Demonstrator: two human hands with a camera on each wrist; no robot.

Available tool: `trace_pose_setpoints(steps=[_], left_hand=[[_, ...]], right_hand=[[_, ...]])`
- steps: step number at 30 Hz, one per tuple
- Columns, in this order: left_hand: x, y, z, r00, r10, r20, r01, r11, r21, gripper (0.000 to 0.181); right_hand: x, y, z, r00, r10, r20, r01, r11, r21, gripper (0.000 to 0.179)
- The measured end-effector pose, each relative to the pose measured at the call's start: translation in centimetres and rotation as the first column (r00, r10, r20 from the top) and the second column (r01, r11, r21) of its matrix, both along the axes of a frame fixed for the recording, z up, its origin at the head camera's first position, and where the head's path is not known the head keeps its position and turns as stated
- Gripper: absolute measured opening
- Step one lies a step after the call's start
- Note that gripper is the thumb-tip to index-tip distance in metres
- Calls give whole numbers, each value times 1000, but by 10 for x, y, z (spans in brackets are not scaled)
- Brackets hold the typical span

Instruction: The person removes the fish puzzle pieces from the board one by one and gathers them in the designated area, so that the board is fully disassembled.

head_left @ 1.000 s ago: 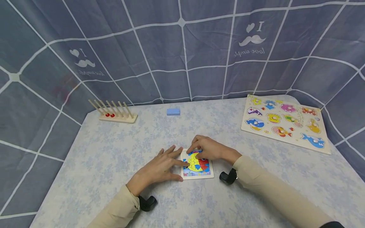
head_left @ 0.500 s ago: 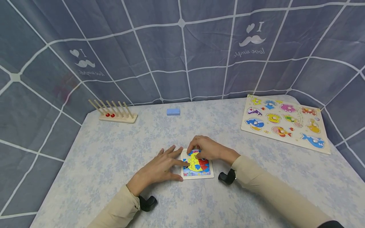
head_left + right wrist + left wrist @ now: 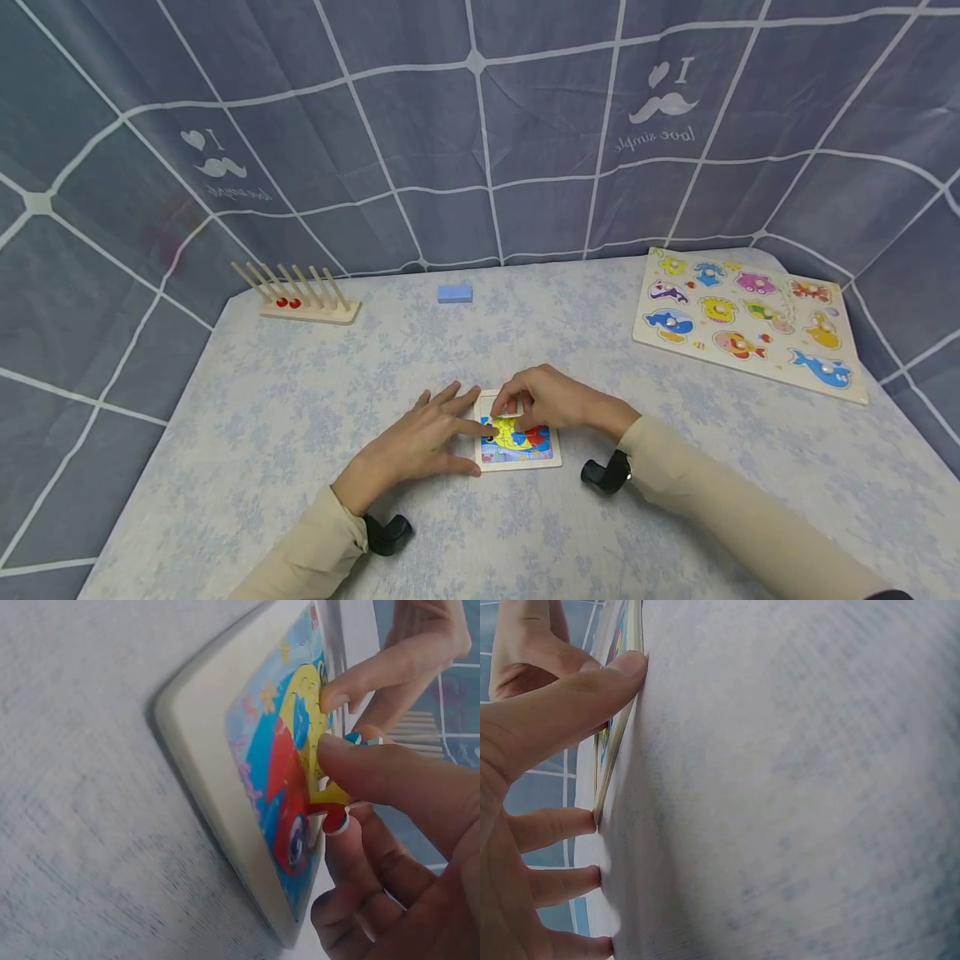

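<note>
A small square jigsaw puzzle (image 3: 517, 457) with a yellow, red and blue fish picture lies in a pale frame on the table. My right hand (image 3: 551, 397) is over its far part and pinches a red, yellow and blue puzzle piece (image 3: 334, 799) between thumb and fingers. That piece is tipped up out of the picture, partly hidden by the fingers. My left hand (image 3: 423, 442) spreads its fingers at the puzzle's left side. Its index fingertip rests on the picture, and its thumb (image 3: 626, 667) presses the near left corner of the frame.
A wooden peg rack (image 3: 318, 312) with two red beads stands at the back left. Behind the puzzle lies a blue block (image 3: 455, 293). A large knob puzzle board (image 3: 712, 358) with sea animals lies at the back right, near the hanging curtain (image 3: 540, 117).
My right hand has raised the far part of the picture, and a pale strip now shows beneath its fingers. It shifted slightly toward me and right. My left hand stays in place.
</note>
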State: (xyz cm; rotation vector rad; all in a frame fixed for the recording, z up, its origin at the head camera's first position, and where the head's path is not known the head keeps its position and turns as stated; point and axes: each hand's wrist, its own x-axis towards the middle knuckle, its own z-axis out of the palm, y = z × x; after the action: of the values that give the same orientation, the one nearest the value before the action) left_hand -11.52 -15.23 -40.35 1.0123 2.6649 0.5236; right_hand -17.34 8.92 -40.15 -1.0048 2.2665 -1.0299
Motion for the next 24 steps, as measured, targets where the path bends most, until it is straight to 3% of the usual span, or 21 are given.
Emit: trace_pose_setpoints(steps=[3,9,14,18,24], left_hand=[[0,0,0,1000,0,2,0,1000,0,54],[-1,0,0,1000,5,9,-5,1000,4,53],[-1,0,0,1000,9,14,-9,1000,9,53],[-1,0,-1,1000,14,21,-14,1000,8,54],[-1,1,-1,1000,20,22,-20,1000,-4,54]], right_hand=[[0,1,3,1000,-22,-11,22,1000,0,27],[-2,0,3,985,-164,-46,164,986,0,23],[-6,2,4,968,-246,45,248,968,-34,19],[-10,9,4,959,-257,122,266,962,-66,20],[-12,27,2,956,-257,139,268,961,-71,21]])
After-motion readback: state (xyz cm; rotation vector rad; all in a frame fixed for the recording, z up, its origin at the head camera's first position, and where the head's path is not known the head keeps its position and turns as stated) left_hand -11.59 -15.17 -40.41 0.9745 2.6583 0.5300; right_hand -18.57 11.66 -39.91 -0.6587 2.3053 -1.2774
